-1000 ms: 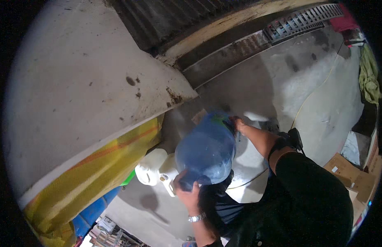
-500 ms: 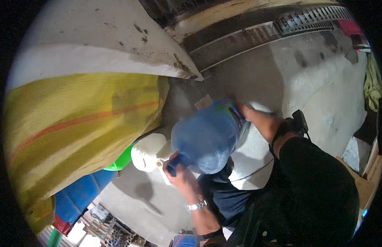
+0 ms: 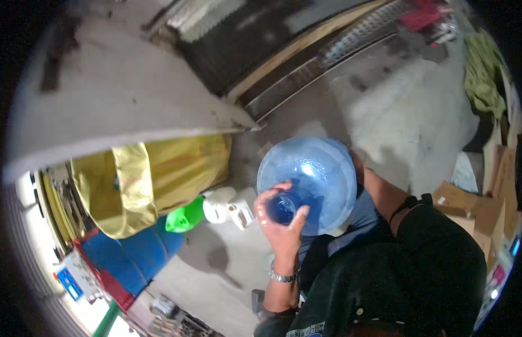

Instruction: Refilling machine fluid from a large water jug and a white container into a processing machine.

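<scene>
A large clear-blue water jug [image 3: 323, 160] is before me, its mouth facing up toward me. The fingers and thumb of my left hand [image 3: 282, 233] wrap round the jug's neck; a metal-band watch is on that wrist. On the far right side of the jug, my right hand [image 3: 359, 168] presses against its wall, most of its fingers hidden behind the plastic. Just left of the jug stand a white plastic jug with a handle [image 3: 238, 213] and a second white container [image 3: 217, 206]. Beyond them is a bright green container [image 3: 185, 218].
A yellow woven sack [image 3: 188, 168] stands at the left, with a blue drum [image 3: 132, 253] below it. Cardboard boxes [image 3: 474, 208] are at the right. A metal grate [image 3: 362, 36] runs along the far side, and green cloth [image 3: 483, 78] lies at far right.
The water jug has swung from lying tilted to having its mouth turned up toward me, moving slightly right. Both hands stay on it. My view has shifted, showing more of the left side.
</scene>
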### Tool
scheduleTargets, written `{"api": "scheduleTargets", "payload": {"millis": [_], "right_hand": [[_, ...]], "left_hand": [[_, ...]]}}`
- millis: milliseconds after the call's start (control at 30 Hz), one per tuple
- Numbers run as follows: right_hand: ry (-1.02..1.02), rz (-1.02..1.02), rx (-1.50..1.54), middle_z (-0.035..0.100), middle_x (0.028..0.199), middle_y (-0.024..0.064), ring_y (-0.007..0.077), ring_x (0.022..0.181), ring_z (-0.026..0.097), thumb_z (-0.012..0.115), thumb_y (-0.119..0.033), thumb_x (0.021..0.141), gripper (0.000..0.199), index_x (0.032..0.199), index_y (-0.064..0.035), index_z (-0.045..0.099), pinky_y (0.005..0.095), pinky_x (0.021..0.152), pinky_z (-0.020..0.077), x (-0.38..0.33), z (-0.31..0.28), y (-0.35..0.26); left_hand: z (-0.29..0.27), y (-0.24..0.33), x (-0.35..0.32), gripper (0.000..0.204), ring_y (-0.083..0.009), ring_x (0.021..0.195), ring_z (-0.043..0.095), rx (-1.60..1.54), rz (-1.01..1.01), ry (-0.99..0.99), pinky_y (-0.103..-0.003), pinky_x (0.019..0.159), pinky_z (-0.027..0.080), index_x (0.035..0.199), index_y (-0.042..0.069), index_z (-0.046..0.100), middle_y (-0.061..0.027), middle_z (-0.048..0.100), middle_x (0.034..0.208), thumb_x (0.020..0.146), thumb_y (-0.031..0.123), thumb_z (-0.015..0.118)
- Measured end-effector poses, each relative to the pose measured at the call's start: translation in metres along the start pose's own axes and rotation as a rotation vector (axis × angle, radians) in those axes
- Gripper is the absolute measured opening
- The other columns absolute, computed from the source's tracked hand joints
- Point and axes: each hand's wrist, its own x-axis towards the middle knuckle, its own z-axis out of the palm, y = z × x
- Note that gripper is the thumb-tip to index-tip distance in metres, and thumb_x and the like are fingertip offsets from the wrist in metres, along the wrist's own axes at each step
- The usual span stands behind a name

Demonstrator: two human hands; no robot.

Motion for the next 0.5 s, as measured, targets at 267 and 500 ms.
{"api": "scheduleTargets", "payload": {"millis": [267, 500], "right_hand": [[-0.106, -0.49, -0.019, 0.066, 0.117, 0.0144, 0.0267, 0.104, 0.064, 0.042, -0.039, 0.099, 0.047, 0.121, -0.0024, 0.062, 0.0383, 0.096, 0.0484, -0.221, 0.041, -0.072], [-0.107, -0.418, 0.29, 0.062, 0.119, 0.0162, 0.0242, 0.108, 0.061, 0.051, -0.022, 0.098, 0.035, 0.123, 0.0016, 0.056, 0.0404, 0.092, 0.0514, -0.257, -0.028, -0.166]], "left_hand": [[0.154, 0.192, 0.019, 0.058, -0.0288, 0.101, 0.065, 0.024, 0.155, -0.736, -0.044, 0.098, 0.046, 0.11, 0.004, 0.056, -0.0155, 0.068, 0.101, 0.067, 0.024, 0.088], [0.305, 0.215, 0.018, 0.054, -0.0267, 0.096, 0.065, 0.015, 0.19, -0.919, -0.042, 0.093, 0.048, 0.108, 0.002, 0.056, -0.0152, 0.067, 0.096, 0.067, 0.02, 0.087]]}}
